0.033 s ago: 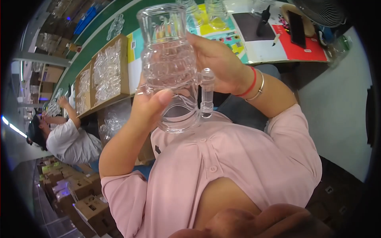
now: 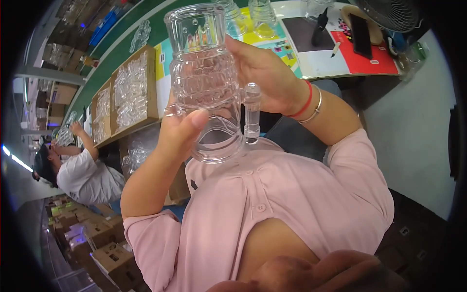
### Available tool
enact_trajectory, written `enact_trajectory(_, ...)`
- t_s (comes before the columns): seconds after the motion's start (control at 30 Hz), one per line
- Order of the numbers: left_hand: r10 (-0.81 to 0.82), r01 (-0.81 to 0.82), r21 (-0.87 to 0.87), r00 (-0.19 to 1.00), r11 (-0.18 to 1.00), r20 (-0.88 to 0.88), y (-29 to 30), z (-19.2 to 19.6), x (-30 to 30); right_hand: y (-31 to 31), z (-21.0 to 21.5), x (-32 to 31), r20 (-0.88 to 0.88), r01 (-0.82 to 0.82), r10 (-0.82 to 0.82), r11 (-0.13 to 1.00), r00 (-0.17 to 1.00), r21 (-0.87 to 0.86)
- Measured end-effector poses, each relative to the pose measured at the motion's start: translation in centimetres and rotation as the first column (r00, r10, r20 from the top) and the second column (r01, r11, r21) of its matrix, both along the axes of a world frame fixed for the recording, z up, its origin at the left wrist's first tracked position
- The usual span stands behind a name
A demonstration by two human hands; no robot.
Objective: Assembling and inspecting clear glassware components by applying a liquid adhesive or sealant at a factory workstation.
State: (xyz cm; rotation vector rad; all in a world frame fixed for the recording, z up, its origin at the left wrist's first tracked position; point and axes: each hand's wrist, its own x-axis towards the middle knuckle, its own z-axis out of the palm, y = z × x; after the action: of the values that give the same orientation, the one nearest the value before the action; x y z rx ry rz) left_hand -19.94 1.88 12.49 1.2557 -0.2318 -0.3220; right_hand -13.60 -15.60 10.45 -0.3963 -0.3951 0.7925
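Both hands, left hand [image 2: 182, 131] and right hand [image 2: 265, 73], grip the clear glass mug [image 2: 209, 82] up high so it won't slip.

open brown cartons [image 2: 130, 92] of glassware left; stacked boxes [image 2: 97, 238] lower left

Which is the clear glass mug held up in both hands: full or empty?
Empty. The glass mug shows clear through, with no liquid line; the left hand and right hand grip its sides.

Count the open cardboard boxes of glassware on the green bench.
2: a larger box beside the held glass mug, and a smaller box just left of it. More may sit farther along the bench, too small to tell.
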Motion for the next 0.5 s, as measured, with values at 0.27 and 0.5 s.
enact_trajectory(0.27,-0.045,0.034,0.103,0.993,0.994,0.106,1.9,0.4,0.1,1.3,1.5,-1.1,0.097,0.053,-0.056,0.998,0.994,0.035)
enact_trajectory(0.5,-0.053,0.016,0.132,0.959,0.991,0.277,3.4,-1.8,-0.6,2.9,-1.0,-1.7,0.155,0.219,-0.19,0.954,0.97,-0.203)
